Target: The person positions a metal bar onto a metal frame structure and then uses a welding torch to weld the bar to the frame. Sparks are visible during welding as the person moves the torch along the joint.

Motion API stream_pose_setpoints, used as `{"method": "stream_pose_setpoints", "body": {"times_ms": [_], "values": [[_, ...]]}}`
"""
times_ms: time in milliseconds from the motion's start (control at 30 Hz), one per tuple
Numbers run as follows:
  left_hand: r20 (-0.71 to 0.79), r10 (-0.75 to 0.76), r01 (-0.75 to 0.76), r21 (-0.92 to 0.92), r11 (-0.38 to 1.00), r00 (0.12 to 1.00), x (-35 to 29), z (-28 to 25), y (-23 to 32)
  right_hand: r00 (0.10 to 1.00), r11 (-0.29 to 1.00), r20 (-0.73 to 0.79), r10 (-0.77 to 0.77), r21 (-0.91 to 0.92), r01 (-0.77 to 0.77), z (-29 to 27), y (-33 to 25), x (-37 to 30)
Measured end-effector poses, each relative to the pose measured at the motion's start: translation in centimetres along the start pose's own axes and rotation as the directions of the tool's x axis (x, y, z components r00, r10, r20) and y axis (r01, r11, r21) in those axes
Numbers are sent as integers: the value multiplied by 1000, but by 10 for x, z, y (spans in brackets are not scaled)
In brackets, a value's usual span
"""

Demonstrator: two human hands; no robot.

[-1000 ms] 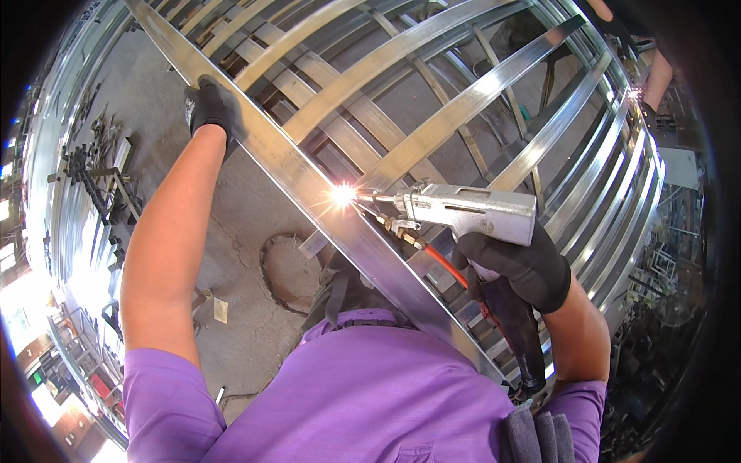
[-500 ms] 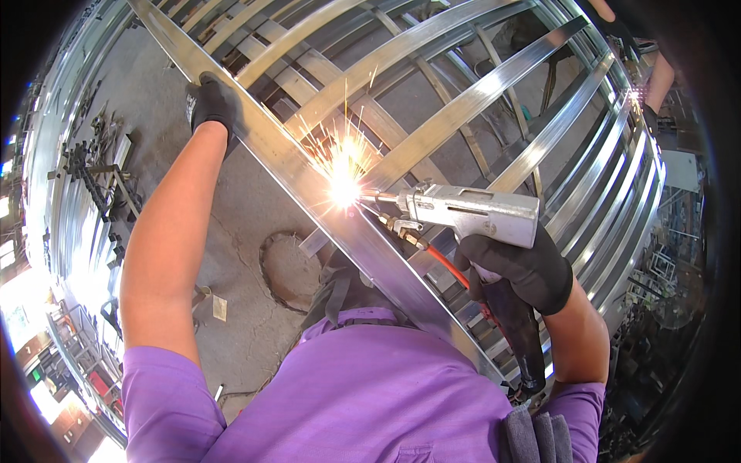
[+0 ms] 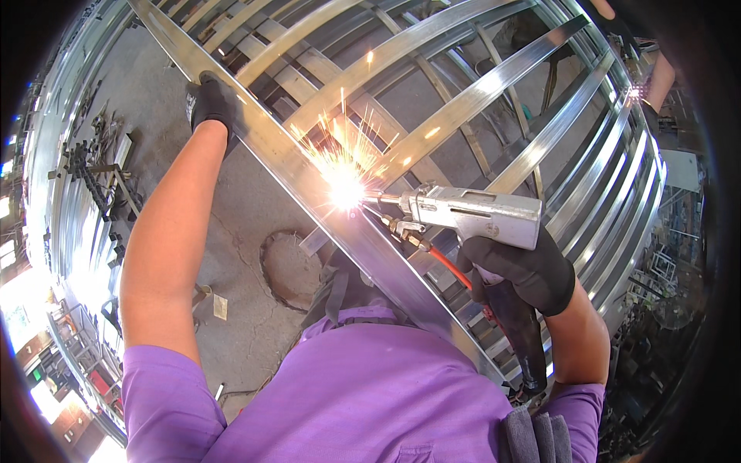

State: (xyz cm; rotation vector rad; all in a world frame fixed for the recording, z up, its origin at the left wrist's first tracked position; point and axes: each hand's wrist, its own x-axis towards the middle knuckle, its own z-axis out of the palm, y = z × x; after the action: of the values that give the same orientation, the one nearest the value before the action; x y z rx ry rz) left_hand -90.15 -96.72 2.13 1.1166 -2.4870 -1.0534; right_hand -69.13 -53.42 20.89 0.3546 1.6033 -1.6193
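A long, shiny rectangular metal beam (image 3: pixel 394 278) runs diagonally from the upper left down toward my body, forming the near edge of a slatted metal frame. My gloved left hand (image 3: pixel 210 106) is closed on that beam near its upper end. In my gloved right hand (image 3: pixel 529 270) is a silver welding gun (image 3: pixel 486 210), gripped by its handle, with an orange hose (image 3: pixel 448 268) under its nozzle. The gun's tip meets the beam where a crossing slat (image 3: pixel 455 119) joins it. A white glare and flying sparks (image 3: pixel 345 189) hide the exact contact spot.
Curved metal slats (image 3: pixel 552 147) spread across the far and right side. At the upper right, another person's arm (image 3: pixel 661 81) is near a second bright spark. Dark metal pieces (image 3: pixel 93 174) lie on the concrete floor at left, and a round floor patch (image 3: pixel 292 270) shows below the beam.
The sparks have spread wider, with several glowing bits flung farther over the slats. The welding gun has shifted very slightly right; my left hand holds its place.
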Motion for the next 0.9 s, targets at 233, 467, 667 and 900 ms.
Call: {"method": "stream_pose_setpoints", "body": {"times_ms": [233,467,667,900], "values": [[-6,25,-25,1,1000,1000,1,1,-1,999,999,32,-22,42,21,-5,7,-2],[-34,51,-50,40,998,998,-3,-1,2,1000,1000,13,14,18,-14,-4,4,-4],[-37,44,-43,12,999,998,-1,-2,0,998,999,-6,55,1,-55,-3,-1,-5],[-17,61,-59,67,996,998,0,-2,1,999,999,7,46,2,-46,-9,7,-6]]}}
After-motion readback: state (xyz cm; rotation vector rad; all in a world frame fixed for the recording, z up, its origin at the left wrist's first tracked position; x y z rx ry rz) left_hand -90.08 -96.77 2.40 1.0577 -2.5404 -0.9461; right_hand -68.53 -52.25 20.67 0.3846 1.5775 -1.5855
